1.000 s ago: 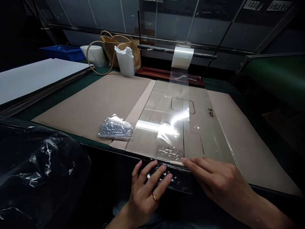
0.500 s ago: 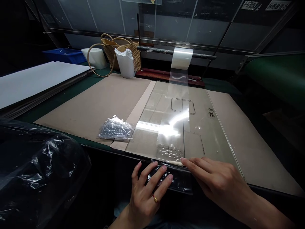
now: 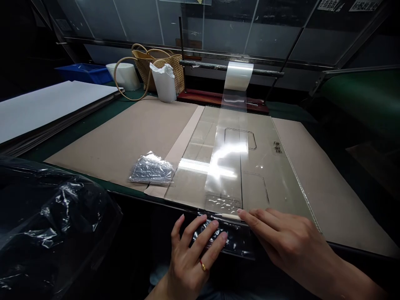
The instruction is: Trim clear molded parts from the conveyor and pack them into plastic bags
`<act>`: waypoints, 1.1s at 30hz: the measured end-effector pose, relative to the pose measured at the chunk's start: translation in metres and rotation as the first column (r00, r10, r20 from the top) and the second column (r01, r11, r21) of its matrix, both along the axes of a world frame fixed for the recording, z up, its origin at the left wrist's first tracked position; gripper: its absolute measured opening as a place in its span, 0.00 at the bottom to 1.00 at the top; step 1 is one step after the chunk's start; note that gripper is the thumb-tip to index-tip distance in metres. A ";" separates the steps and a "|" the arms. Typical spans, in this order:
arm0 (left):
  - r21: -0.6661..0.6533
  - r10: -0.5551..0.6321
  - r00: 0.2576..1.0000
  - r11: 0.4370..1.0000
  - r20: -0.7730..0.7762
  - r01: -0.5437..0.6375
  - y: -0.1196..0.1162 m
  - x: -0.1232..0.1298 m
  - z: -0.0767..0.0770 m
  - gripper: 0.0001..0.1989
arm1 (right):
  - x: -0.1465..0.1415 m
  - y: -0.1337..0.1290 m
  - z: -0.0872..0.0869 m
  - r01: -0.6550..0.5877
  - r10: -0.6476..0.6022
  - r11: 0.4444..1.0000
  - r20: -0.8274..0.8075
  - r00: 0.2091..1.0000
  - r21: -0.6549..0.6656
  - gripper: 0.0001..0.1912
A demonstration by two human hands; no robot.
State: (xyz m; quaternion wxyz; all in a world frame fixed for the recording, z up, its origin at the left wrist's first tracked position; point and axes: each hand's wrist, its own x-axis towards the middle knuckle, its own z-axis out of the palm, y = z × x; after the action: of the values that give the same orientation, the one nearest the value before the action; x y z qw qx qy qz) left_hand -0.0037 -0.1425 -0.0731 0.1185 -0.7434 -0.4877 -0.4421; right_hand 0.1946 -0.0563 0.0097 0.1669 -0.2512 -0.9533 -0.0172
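Note:
My left hand (image 3: 195, 254), a ring on one finger, has its fingers spread over a clear plastic sheet (image 3: 240, 246) hanging past the table's front edge. At that edge my right hand (image 3: 287, 237) is closed on a thin pale stick (image 3: 229, 216), which lies across the film. A wide clear film strip (image 3: 233, 121) runs from a roll (image 3: 239, 76) on a rod, over a glass plate (image 3: 265, 166) with black outlines, to the front edge. Left of the plate lies a stack of small clear plastic pieces (image 3: 152, 168).
White sheets (image 3: 53, 104) are stacked at left, above a clear plastic bag (image 3: 53, 216). A blue bin (image 3: 84, 73), white tissue rolls (image 3: 164, 82) and a woven basket (image 3: 178, 75) stand behind.
The film strip looks more taut, and its front end and the pale stick have shifted slightly toward me. Both hands have moved slightly down.

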 end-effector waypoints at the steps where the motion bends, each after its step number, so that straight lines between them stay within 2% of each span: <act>1: 0.005 0.003 1.000 1.000 0.009 -0.003 0.000 0.000 -0.001 0.17 | 0.000 0.000 0.000 -0.002 0.002 1.000 -0.008 1.000 0.000 0.21; 11: -0.007 -0.005 1.000 1.000 0.020 0.005 -0.002 0.001 -0.002 0.17 | -0.002 -0.001 -0.003 0.004 -0.004 1.000 -0.002 1.000 0.014 0.20; 19: -0.018 -0.008 1.000 1.000 0.016 0.008 -0.001 0.000 -0.001 0.17 | -0.007 -0.009 0.003 -0.044 0.041 0.985 0.022 0.999 0.166 0.19; 26: 0.003 -0.002 1.000 1.000 0.027 0.002 -0.001 0.001 0.000 0.18 | -0.018 -0.012 0.004 -0.017 0.003 0.973 0.060 0.998 0.229 0.20; 33: 0.007 0.004 0.999 1.000 0.049 -0.004 0.000 0.002 0.000 0.18 | -0.003 -0.016 0.012 0.003 -0.039 0.964 0.129 0.991 0.264 0.22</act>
State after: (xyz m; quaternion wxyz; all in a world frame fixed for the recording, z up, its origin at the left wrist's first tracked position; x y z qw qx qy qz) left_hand -0.0018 -0.1428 -0.0734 0.1101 -0.7310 -0.4906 -0.4614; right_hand 0.1913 -0.0724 0.0217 0.1349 -0.2353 -0.9488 -0.1622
